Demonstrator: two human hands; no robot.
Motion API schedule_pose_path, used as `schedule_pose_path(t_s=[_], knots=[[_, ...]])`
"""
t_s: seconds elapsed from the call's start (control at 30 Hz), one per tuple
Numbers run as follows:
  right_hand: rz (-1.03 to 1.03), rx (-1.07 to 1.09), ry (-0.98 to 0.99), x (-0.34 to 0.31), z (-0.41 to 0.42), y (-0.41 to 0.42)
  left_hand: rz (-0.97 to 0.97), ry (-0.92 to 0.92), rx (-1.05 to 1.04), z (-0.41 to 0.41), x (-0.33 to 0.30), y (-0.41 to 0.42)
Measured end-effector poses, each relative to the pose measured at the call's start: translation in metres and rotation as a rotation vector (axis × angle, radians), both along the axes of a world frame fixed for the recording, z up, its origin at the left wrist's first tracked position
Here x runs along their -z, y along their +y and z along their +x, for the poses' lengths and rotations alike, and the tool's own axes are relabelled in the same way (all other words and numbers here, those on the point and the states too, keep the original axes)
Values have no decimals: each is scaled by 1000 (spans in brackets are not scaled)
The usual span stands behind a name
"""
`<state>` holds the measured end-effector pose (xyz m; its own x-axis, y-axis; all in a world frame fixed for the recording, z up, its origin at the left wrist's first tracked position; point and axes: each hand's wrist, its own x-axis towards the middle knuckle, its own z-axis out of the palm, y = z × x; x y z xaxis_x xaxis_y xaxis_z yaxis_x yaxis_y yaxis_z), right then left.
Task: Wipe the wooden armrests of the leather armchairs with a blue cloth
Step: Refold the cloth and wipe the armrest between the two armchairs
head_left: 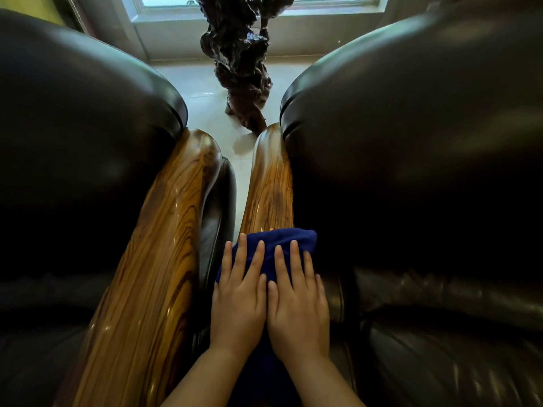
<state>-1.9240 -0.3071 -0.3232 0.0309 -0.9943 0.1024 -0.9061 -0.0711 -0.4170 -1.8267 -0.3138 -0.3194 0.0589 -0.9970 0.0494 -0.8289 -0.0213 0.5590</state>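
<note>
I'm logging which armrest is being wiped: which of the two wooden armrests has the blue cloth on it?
The right chair's armrest: both hands, left hand and right hand, press the blue cloth flat on it. The left chair's armrest lies bare.

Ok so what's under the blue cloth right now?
The blue cloth lies on the right chair's wooden armrest, whose bare grain runs on beyond it. Left hand and right hand press flat on top. The wood beneath is covered, unseen.
</note>
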Motion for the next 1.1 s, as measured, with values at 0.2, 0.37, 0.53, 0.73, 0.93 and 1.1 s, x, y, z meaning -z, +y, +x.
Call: schedule_pose_path(t_s=[0.2, 0.37, 0.53, 0.73, 0.93, 1.1], knots=[[63, -3, -48, -2, 2, -39, 14, -33, -2, 0, -4, -38], [166, -74, -69, -16, -2, -86, 97, -68, 7, -1, -16, -84], [-31, -269, -97, -34, -50, -93, -164, -98, 52, 24, -34, -68], [-44, -400, 34, -41, -60, -95, -76, -3, 162, 23, -35, -56], [60, -425, 172, -49, -62, -121, 120, 50, 215, 28, -40, -83], [-78, -281, 38, -42, -50, -90, 89, 55, 125, 29, -44, -66]])
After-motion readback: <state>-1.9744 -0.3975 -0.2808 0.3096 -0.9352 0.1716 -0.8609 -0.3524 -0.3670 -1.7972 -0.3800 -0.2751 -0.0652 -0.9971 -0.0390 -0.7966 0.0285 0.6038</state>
